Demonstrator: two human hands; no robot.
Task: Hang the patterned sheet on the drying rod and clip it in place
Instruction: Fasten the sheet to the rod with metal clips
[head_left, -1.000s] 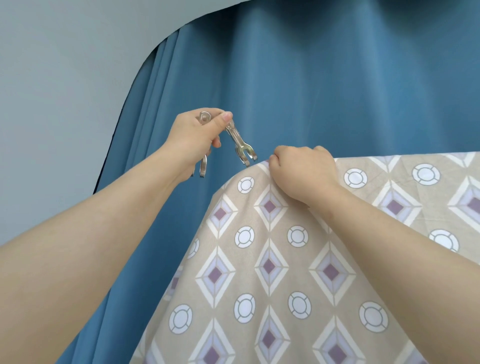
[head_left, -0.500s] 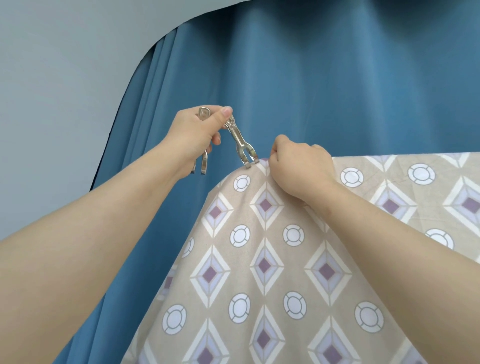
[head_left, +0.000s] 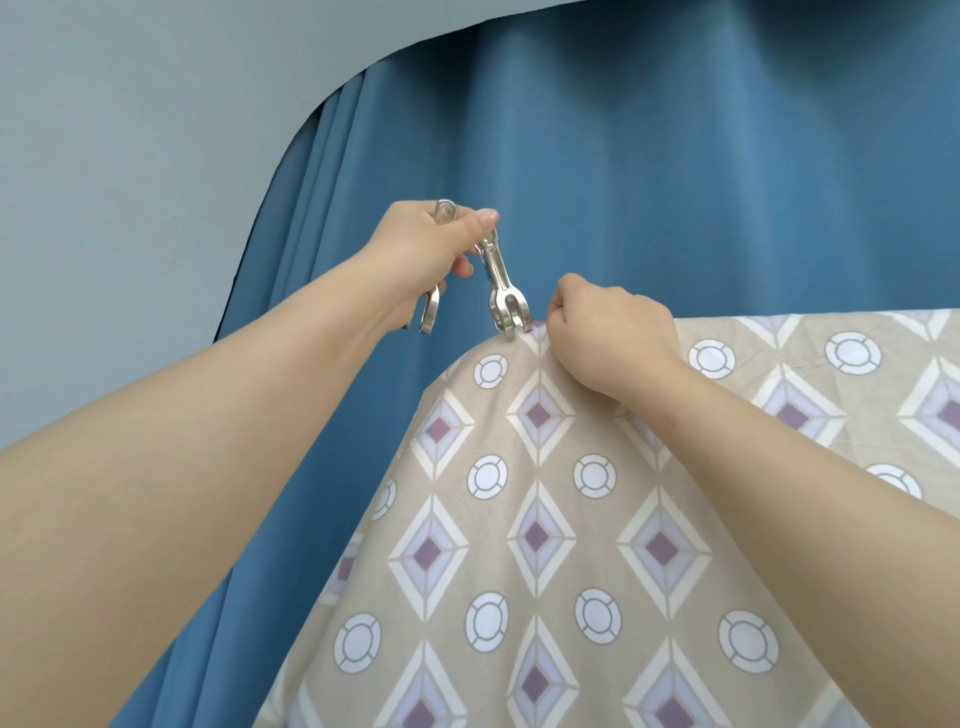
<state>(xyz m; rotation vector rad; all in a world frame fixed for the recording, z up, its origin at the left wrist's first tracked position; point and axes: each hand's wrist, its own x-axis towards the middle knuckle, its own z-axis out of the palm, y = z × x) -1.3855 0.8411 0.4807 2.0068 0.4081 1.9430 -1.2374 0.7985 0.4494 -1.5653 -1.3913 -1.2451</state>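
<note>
The patterned sheet (head_left: 550, 509), beige with purple diamonds and white circles, drapes over a drying rod hidden beneath its top fold. My left hand (head_left: 431, 254) pinches a metal clip (head_left: 504, 291) by its upper end; the clip's jaws touch the sheet's top left corner. A second metal clip (head_left: 430, 312) hangs from the lower fingers of the same hand. My right hand (head_left: 608, 338) is closed on the sheet's top edge just right of the clip's jaws.
A blue curtain (head_left: 623, 182) hangs close behind the sheet and hands. A pale grey wall (head_left: 130, 156) fills the left side. The sheet stretches off to the right along the rod's line.
My left hand has swung the clip from slanted to nearly upright and lowered its jaws onto the sheet's top corner. My right hand has stayed gripping the top edge.
</note>
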